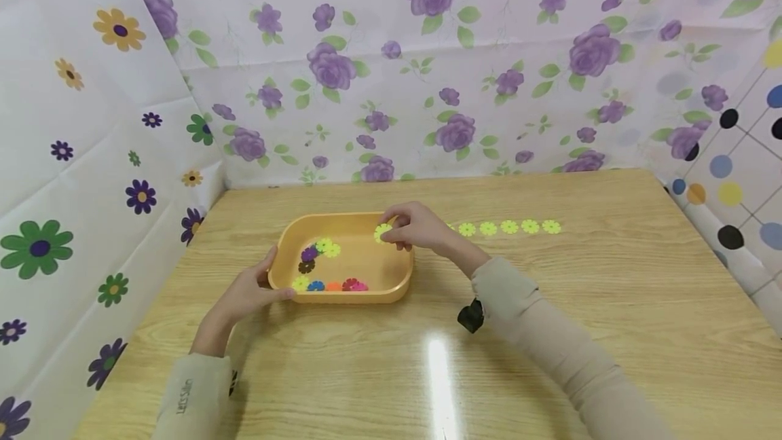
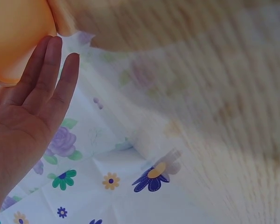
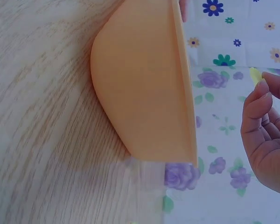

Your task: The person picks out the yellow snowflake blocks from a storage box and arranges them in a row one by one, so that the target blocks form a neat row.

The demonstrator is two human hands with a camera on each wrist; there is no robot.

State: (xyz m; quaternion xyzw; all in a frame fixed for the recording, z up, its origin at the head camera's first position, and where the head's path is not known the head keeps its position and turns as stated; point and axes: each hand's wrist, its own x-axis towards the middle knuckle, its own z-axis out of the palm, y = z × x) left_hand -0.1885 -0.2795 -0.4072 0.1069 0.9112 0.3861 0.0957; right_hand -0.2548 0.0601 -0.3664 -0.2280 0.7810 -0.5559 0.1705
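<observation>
Pale sleeves [image 1: 192, 392] extend over a wood-grain table [image 1: 342, 372], where the left hand [image 1: 247, 292], its fingers straight and slightly spread, touches the left end of an orange plastic tray [image 1: 351, 297]. Above the tray's right end, the right hand [image 1: 421, 226] pinches a yellow flower-shaped disc [image 1: 381, 232]. Multicoloured discs [image 1: 307, 267] lie inside; a row of yellow discs [image 1: 510, 227] lies to its right.

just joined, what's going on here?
A person's right hand pinches a yellow flower disc above the right end of an orange tray; the left hand rests against its left end. More flower discs in mixed colors lie in the tray. To its right, a row of yellow ones lies on the wooden table.
</observation>
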